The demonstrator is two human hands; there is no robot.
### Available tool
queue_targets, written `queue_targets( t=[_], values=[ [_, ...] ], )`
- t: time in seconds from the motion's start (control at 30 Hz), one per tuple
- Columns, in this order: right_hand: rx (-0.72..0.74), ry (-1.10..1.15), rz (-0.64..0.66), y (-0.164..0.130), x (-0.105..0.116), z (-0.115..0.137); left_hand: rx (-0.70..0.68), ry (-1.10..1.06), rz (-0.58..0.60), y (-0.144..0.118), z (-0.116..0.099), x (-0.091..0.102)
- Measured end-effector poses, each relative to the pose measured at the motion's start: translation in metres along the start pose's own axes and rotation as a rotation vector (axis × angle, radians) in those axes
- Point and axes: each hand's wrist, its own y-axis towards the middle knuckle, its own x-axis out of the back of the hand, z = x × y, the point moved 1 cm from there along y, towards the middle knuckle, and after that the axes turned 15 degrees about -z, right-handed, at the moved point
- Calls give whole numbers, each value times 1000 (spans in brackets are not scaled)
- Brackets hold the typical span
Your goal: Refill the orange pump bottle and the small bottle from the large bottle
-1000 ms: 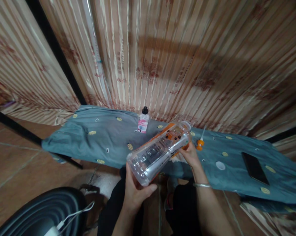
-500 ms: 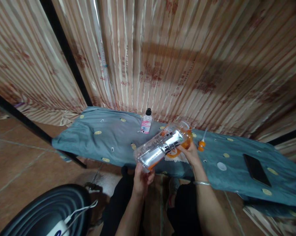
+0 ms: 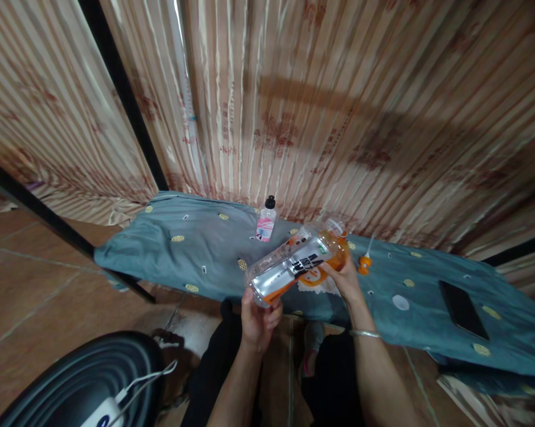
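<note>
A clear plastic bottle [image 3: 294, 264] with an orange label is held sideways in the air over the near edge of a blue-grey patterned cloth [image 3: 196, 249]. My left hand [image 3: 256, 317] grips its base from below. My right hand [image 3: 345, 279] holds its upper part near the open neck; a metal bangle sits on that wrist. An orange cap with a thin straw [image 3: 364, 260] lies on the cloth just right of the bottle's neck.
A small pink-labelled bottle with a black cap [image 3: 266, 220] stands at the back by the striped curtain [image 3: 338, 118]. A dark phone [image 3: 463, 308] and a white disc [image 3: 400, 302] lie on the cloth's right part. A black ribbed object [image 3: 72, 379] with a white cable is at bottom left.
The bottle has swung away from the camera and down toward the cloth, and rolled so its orange label shows. My left hand shifted under its base.
</note>
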Motion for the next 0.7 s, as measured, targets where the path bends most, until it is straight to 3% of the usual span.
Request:
queue_targets(
  t=[0.2, 0.33, 0.4, 0.5, 0.6, 0.7],
  values=[
    [28, 5, -16, -4, 2, 10, 41, -45, 35, 0, -1, 0],
    [-3, 41, -44, -4, 14, 30, 58, -86, 44, -1, -3, -1],
    [101, 46, -143, -7, 25, 51, 69, -105, 48, -1, -5, -1],
    [309, 25, -187, -24, 38, 91, 77, -129, 61, -1, -8, 1],
    [318, -32, -15, -51, 36, 119, 86, -141, 84, -1, -9, 2],
    [207, -194, 214, -75, 18, 117, 90, -151, 104, -1, -10, 4]
  ],
)
